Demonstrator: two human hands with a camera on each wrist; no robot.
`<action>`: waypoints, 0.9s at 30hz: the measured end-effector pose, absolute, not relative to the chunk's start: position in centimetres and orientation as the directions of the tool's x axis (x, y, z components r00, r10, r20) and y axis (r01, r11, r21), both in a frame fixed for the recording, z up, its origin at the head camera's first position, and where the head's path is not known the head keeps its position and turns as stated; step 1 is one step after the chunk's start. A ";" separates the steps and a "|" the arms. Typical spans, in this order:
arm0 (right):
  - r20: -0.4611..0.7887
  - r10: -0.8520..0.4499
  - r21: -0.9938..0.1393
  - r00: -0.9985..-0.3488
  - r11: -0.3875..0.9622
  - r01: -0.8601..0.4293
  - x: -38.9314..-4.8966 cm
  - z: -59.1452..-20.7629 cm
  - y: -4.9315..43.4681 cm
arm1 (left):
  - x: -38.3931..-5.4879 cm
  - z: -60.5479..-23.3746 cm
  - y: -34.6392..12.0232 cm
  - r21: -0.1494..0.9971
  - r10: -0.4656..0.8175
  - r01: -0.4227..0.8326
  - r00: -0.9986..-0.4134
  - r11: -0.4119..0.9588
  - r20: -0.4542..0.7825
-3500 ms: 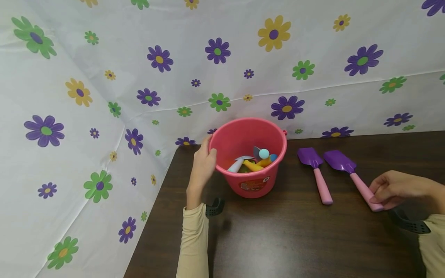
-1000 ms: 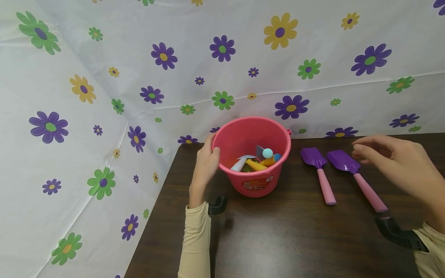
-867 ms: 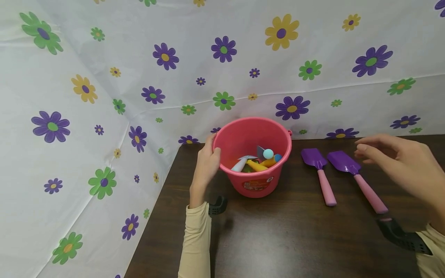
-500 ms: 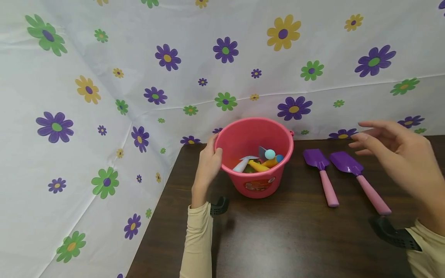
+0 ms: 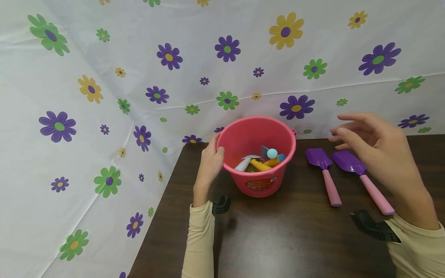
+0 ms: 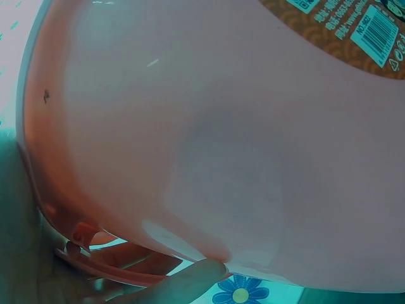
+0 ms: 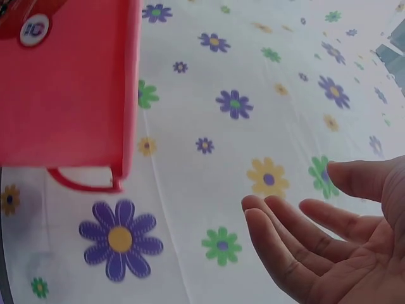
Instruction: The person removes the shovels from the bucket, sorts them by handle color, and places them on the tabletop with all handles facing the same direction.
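A pink bucket (image 5: 257, 183) stands near the back of the dark table. Inside it lie several small garden tools, among them one with a yellow handle (image 5: 260, 165) and one with a pale grey handle (image 5: 243, 164). My left hand (image 5: 210, 160) grips the bucket's left rim, thumb over the edge; in the left wrist view its finger (image 6: 193, 278) shows by the bucket wall. My right hand (image 5: 379, 150) is raised with loosely bent fingers and holds nothing, overlapping the right-hand of two purple shovels. In the right wrist view its palm and fingers show bare, apart from the bucket.
Right of the bucket, a purple shovel with a pink handle (image 5: 331, 188) lies beside a second purple shovel (image 5: 376, 194). Behind the table hangs a white flower-print cloth (image 5: 194, 27), which also covers the left side. The bucket's handle (image 7: 82, 183) hangs at its side.
My right hand has let go of the right shovel's handle, risen, and moved left toward the bucket. The shovels stay on the table. My left hand keeps its hold on the rim.
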State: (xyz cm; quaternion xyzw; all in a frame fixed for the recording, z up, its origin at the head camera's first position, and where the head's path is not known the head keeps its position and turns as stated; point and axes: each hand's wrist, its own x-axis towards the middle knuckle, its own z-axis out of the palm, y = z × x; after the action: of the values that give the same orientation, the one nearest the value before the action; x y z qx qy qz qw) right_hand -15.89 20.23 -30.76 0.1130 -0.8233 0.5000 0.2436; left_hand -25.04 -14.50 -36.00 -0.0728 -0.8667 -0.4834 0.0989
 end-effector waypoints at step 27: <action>0.575 -0.181 -0.676 -0.798 0.443 -0.588 -16.8 -31.8 12.2 | -25.1 -36.1 -14.5 0.832 0.041 0.223 -0.971 0.507 0.236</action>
State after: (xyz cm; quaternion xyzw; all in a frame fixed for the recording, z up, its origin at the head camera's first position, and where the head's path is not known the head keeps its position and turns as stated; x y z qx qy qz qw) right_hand -16.77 12.24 -31.80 0.2341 -0.8217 0.4729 0.2153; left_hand -25.08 -14.55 -36.11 -0.0766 -0.8630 -0.4906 0.0930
